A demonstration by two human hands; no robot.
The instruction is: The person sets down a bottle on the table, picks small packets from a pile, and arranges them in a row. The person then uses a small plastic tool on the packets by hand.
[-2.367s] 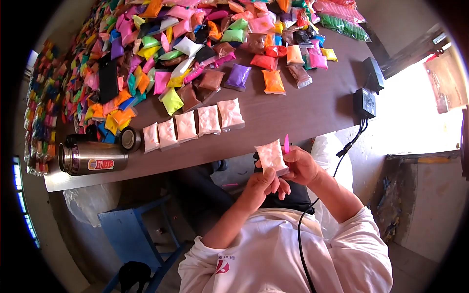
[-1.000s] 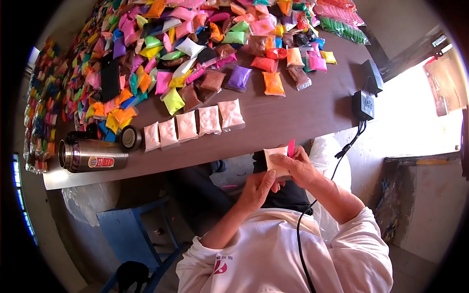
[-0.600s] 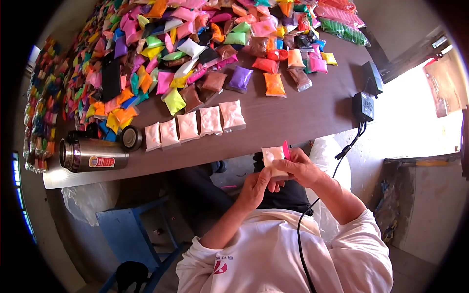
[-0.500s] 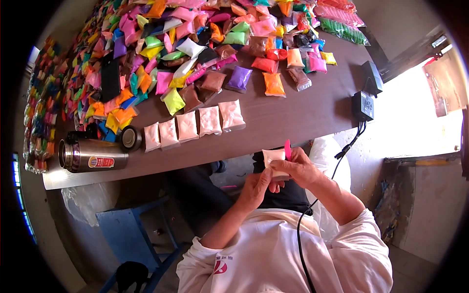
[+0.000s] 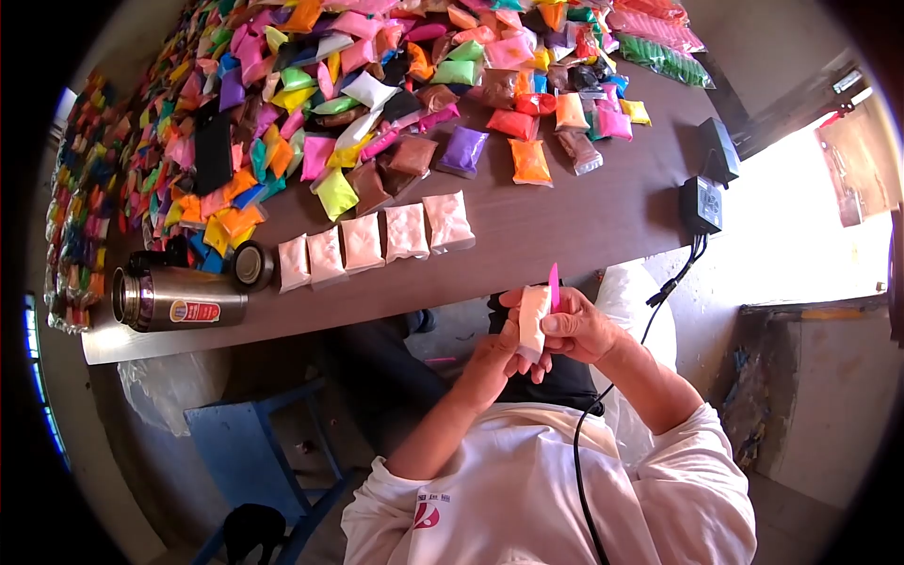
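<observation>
Packet (image 5: 534,323), pale pink, right of frame centre, gripped by left hand (image 5: 495,358) and right hand (image 5: 584,331), pink strip (image 5: 554,279) in right hand too. Seemingly unfinished; five similar packets (image 5: 363,243) lined up on counter (image 5: 584,221), left of centre, apparently done.

blue chair (image 5: 242,452) near brown table (image 5: 565,217)

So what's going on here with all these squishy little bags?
A person holds one pale pink packet in both hands, the left hand and the right hand, over their lap. A bright pink strip sticks up by the right hand. Five similar packets lie in a row on the table, with a heap of colourful packets behind them.
</observation>
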